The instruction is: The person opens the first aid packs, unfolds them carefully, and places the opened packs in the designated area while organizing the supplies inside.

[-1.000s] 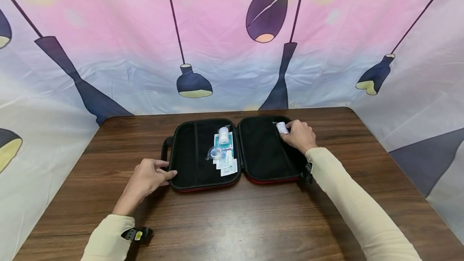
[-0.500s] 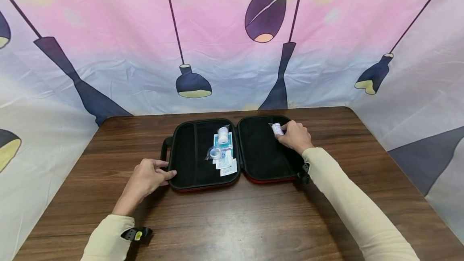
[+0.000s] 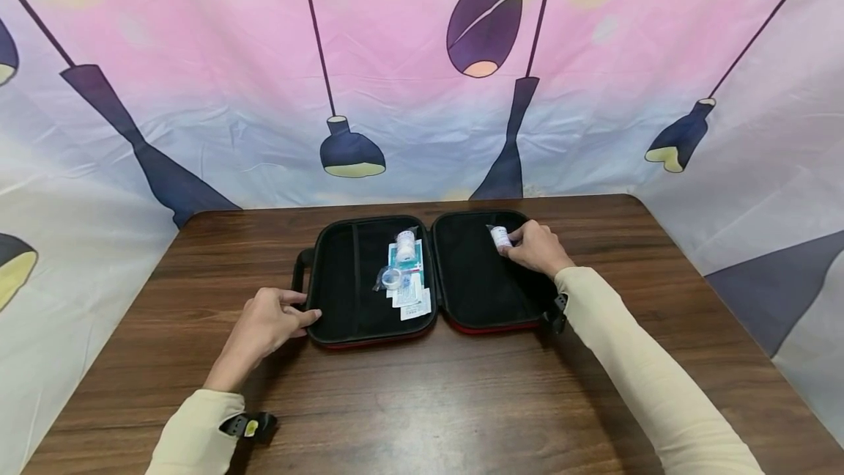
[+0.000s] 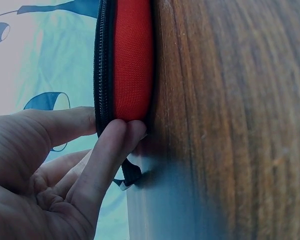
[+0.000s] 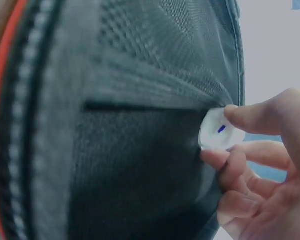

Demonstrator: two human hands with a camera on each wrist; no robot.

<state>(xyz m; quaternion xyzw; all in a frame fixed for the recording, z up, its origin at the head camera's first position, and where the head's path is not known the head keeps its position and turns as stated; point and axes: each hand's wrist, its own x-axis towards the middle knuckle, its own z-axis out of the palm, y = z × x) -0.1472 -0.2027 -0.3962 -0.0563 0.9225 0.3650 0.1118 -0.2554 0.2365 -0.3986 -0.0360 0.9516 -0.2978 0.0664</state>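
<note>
Filling the top half of the head view is a lamp-print backdrop [image 3: 257,42], with a wood table [image 3: 415,402] taking up most of the bottom. Dead centre, the case [image 3: 335,284] lies spread like a book, probably so both halves are easy to reach. Left hand [image 3: 267,321] is half curled at the near left corner, thumb and fingertips lightly pinching it, I'd guess to keep the thing from sliding. Right hand [image 3: 541,249], right of centre, has thumb and fingers closed on a small white bottle [image 3: 500,236], tilted over the right half; up close it's by the mesh pocket [image 5: 180,65] edge, can't tell if it's tucked under. Packets [image 3: 415,303] overlap near the hinge in the left half, maybe to save room, with a second bottle [image 3: 405,246] and a little clear-wrapped roll [image 3: 392,278] resting on them.
</note>
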